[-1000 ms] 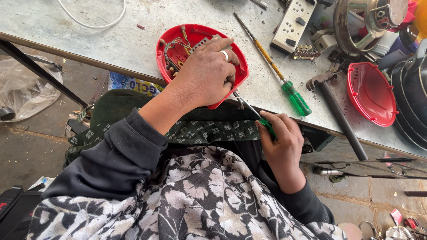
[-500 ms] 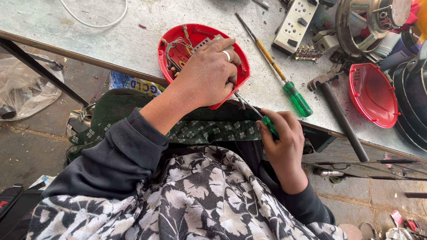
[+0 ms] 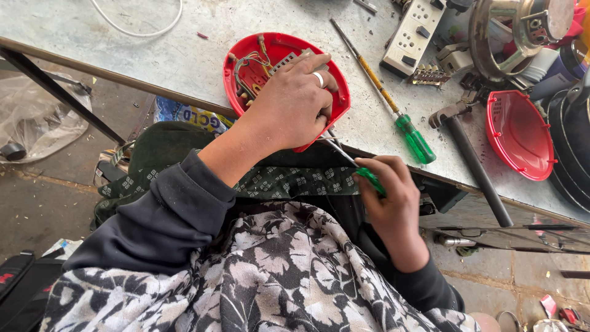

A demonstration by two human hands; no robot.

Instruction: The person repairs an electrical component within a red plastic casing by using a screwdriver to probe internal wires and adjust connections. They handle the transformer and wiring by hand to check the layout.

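Note:
A red plastic housing with wires and a small circuit part inside lies at the near edge of the grey workbench. My left hand, a ring on one finger, presses down on it and covers its right half. My right hand grips a green-handled screwdriver just below the bench edge. Its thin shaft slants up and left under my left hand, and the tip is hidden there.
A second, longer green-handled screwdriver lies on the bench. Right of it are a hammer, another red housing, a white socket strip, a round metal appliance part and dark pans. A white cable lies far left.
Both hands stay almost in place. My right hand has shifted slightly on the screwdriver handle.

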